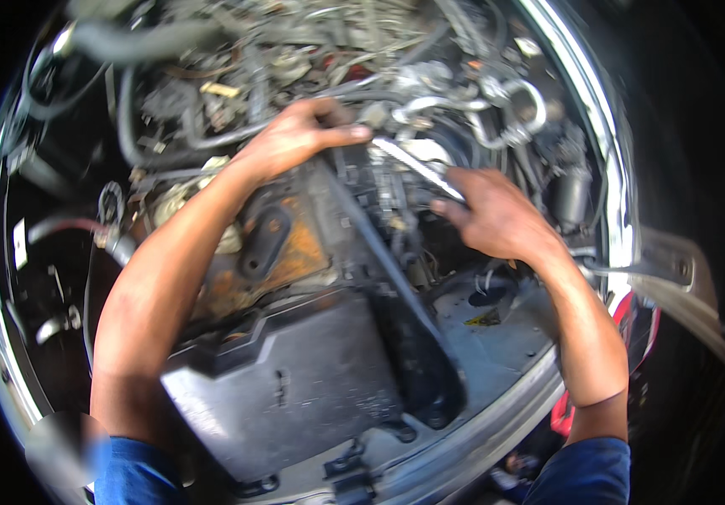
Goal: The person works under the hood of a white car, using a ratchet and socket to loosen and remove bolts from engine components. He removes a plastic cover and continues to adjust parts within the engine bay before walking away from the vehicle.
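Both my hands are over the open engine bay, one at each end of a bright, slim metal wrench point(417, 166). Its lower right end sits in the grip of my right hand point(497, 212), with the fingers wrapped round it. At the upper left end is my left hand point(299, 135), its thumb stretched toward the wrench's tip and its fingers curled. What lies under those fingers is hidden, and motion blurs the wrench's head. Hoses and metal pipes point(514, 114) surround the spot.
A black plastic cover point(295, 379) fills the near middle, beside a dark diagonal bar point(388, 269). Behind it sits a rusty metal plate point(295, 236). The front body edge point(480, 429) curves across the near side. A dark cylinder point(571, 198) stands at the right.
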`<state>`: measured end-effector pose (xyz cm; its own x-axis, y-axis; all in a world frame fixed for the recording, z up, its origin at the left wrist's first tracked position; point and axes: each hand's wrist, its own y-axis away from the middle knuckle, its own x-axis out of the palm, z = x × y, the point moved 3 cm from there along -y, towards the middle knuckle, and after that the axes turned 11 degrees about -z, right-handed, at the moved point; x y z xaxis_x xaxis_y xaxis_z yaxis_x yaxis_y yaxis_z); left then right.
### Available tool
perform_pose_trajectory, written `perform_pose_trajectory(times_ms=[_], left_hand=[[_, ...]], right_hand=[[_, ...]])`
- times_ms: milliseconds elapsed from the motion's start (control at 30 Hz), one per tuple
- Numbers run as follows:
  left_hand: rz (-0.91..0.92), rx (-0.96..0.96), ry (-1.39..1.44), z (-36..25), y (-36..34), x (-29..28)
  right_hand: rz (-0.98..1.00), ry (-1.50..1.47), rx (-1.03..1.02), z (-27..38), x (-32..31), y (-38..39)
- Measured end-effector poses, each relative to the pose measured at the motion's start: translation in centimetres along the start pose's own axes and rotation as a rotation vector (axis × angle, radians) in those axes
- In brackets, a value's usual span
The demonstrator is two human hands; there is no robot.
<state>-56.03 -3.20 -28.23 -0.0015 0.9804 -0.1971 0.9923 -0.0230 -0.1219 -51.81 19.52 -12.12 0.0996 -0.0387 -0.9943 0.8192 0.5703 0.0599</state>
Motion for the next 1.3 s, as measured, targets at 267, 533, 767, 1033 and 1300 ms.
perform_pose_trajectory(times_ms=[267,533,767,1033,1300], left_hand=[[-0.051,-0.085,0.17,0.3,0.1,1.2],[-0.094,-0.109,0.151,0.9,0.0,1.1],[-0.184,-0.21,0.106,-0.2,0.3,1.4],[0.027,-0.097,-0.16,-0.9,-0.2,0.3],[0.071,-0.073,-0.138,1.8,-1.1,0.1]], right_hand=[[0.215,-0.029,0.103,-2.0,1.1,-0.2],[0.298,0.184,0.045,-1.0,0.2,-0.4],[0.061,0.014,0.133,0.0,-1.1,-0.1],[0.237,-0.269,0.177,0.7,3.6,1.1],[0.059,-0.664,0.816,3.8,6.9,1.8]])
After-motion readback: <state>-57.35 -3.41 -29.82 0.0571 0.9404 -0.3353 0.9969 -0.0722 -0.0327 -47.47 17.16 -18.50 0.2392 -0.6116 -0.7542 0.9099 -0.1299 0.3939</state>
